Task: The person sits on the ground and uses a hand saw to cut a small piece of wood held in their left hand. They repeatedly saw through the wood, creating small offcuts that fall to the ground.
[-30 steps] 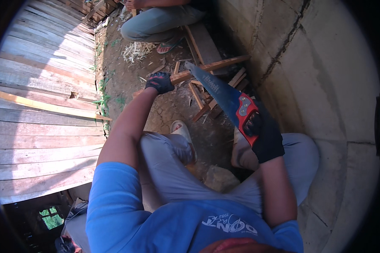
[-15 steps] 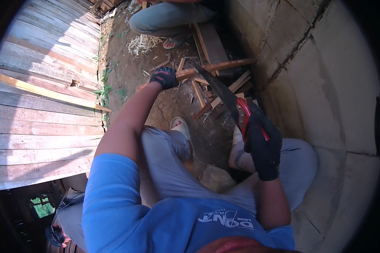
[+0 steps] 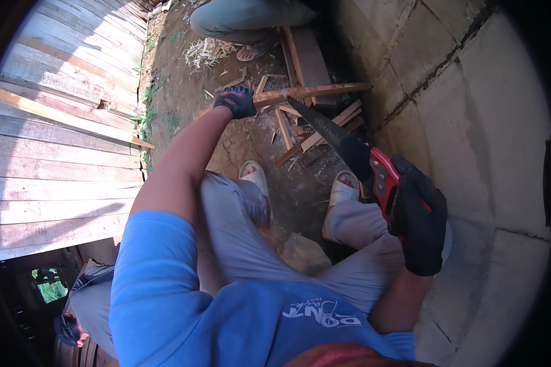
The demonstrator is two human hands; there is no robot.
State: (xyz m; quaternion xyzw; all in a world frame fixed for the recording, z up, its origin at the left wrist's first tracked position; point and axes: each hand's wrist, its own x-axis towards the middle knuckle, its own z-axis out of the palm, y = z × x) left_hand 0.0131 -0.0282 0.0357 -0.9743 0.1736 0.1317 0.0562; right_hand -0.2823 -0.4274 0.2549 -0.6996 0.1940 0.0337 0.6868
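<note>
My left hand, in a black glove, is closed round a long narrow strip of wood that lies across a dark plank. In my right hand, also gloved in black, is the red handle of a hand saw. Its dark blade slants up and to the left, with the tip end against the wood strip, just right of my left hand. The fingers of my right hand wrap the handle, partly hidden behind the glove's back.
Offcuts lie below the strip, near my sandals. A pile of wood shavings is near another person's bent leg. A concrete wall rises at the right; a board wall stands left. A stone sits between my legs.
My right hand has drawn the saw back, down and to the right, so the blade's tip end is now at the strip. My left hand keeps its hold on the wood.
</note>
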